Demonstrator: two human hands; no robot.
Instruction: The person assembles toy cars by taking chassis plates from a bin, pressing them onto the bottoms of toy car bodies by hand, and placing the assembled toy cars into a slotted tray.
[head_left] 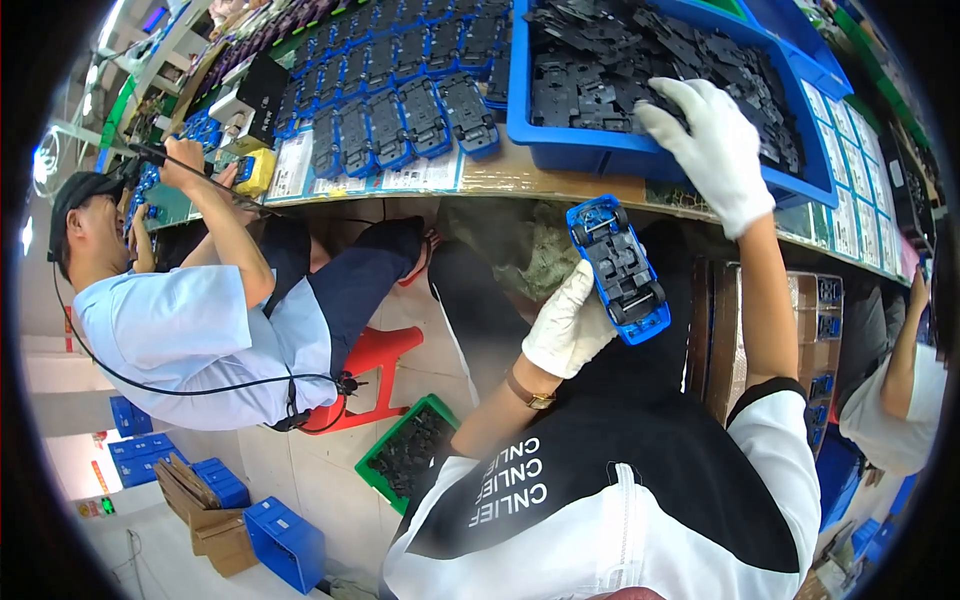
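My left hand (570,325), in a white glove, is closed around the end of a blue toy car (622,268). The car is held over my lap with its black underside and wheels facing up. Also gloved in white, my right hand (718,150) hovers over the near side of a large blue bin (590,152). Its thumb and fingers are spread, and nothing shows between them. Flat black plastic chassis plates (610,90) fill the bin in a loose heap. Left of the bin, rows of blue toy cars (385,125) lie upside down on the table.
A co-worker (190,310) in light blue sits at the left on a red stool (375,375), using a tool at the table. A green crate (412,455) of black parts stands on the floor. Cardboard trays (805,310) holding cars are at my right. Another person (900,400) sits further right.
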